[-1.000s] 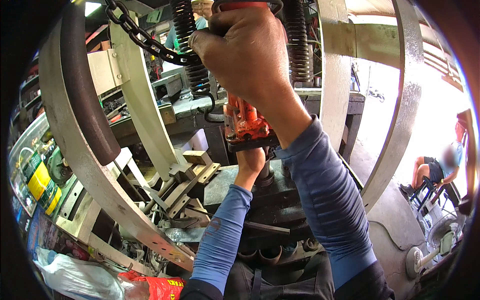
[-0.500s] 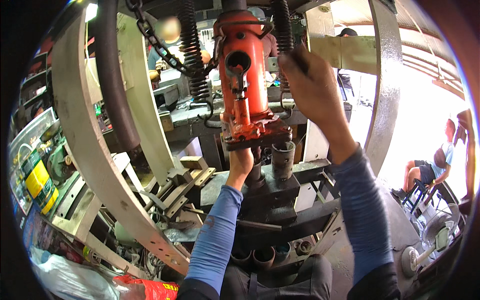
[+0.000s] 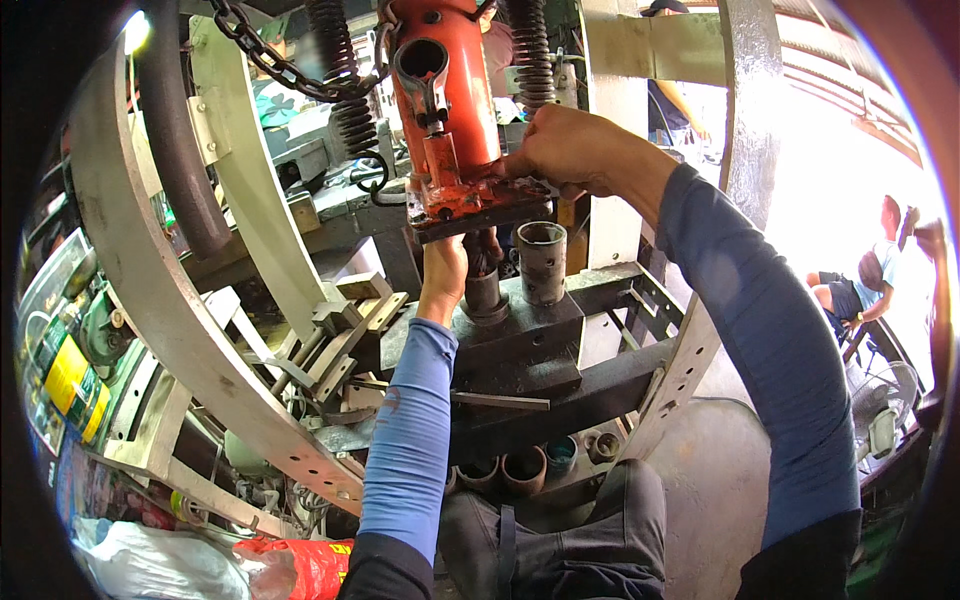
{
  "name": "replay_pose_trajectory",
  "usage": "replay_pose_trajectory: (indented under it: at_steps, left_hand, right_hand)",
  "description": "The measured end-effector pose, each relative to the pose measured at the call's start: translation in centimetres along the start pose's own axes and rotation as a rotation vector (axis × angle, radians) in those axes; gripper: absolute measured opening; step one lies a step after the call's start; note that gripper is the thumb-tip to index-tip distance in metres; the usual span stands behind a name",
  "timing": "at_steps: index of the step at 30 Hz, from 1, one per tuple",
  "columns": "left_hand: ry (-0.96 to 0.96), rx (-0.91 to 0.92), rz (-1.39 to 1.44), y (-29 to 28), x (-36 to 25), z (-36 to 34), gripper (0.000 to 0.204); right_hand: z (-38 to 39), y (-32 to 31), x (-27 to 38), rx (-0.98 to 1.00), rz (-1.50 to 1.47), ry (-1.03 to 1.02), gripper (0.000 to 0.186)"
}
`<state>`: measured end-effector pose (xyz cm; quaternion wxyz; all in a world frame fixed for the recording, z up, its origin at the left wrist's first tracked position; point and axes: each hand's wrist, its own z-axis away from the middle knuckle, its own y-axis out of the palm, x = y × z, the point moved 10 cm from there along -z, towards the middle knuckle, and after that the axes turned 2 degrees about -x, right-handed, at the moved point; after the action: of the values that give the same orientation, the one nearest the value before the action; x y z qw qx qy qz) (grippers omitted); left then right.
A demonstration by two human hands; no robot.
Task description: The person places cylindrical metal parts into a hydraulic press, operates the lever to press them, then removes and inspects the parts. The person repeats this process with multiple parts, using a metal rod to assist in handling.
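Note:
A red bottle jack (image 3: pixel 450 110) hangs upright at the top centre, its open handle socket facing me. My left hand (image 3: pixel 445 275) reaches up under the jack's base plate and is closed around the dark metal rod (image 3: pixel 485 290) there; most of its fingers are hidden. My right hand (image 3: pixel 580 150) is at the right edge of the jack's base, fingers bent and closed on it, fingertips partly hidden. Beneath, a grey metal tube (image 3: pixel 542 262) with side holes stands upright on a dark steel block, right of the rod.
Coil springs (image 3: pixel 528 60) and a chain (image 3: pixel 290 75) hang beside the jack. Pale steel posts (image 3: pixel 130 270) frame the press. Several short pipes (image 3: pixel 523 468) stand below. A fan (image 3: pixel 885 400) and a seated person (image 3: pixel 875 270) are at right; plastic bags (image 3: pixel 160 560) lie lower left.
My right hand has come down from beside the right spring to the jack's base. My left hand stays under the jack. The whole view has shifted, with the jack now higher and further left.

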<state>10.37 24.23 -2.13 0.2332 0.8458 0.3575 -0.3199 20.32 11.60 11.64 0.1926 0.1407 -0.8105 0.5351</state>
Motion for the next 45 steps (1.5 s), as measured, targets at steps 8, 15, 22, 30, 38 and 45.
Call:
replay_pose_trajectory:
  at_steps: [8,15,22,30,38,45]
  left_hand:
    - [0.016,0.059,0.031,-1.0,1.4,-0.6,0.037]
    - [0.090,0.046,-0.146,-1.3,0.4,-0.7,0.034]
    - [0.328,0.112,-0.491,0.5,-1.3,-0.9,0.025]
    - [0.310,0.262,-0.341,3.1,-3.6,0.5,0.016]
    - [0.790,0.462,-0.969,12.5,-13.9,10.6,0.037]
    - [0.361,0.097,-1.162,1.5,-14.0,13.1,0.032]
  right_hand:
    - [3.0,-0.6,6.3,-0.351,0.275,-0.503,0.029]
    - [11.3,0.5,-3.4,-0.677,-0.381,-0.230,0.017]
    - [10.5,14.6,-8.4,-0.412,-0.282,0.009,0.054]
    - [7.2,17.8,-6.2,-0.505,-0.213,-0.051,0.065]
    - [2.8,23.0,-12.9,-0.665,-0.687,-0.149,0.043]
    - [5.8,17.5,-7.2,-0.525,-0.263,0.132,0.059]
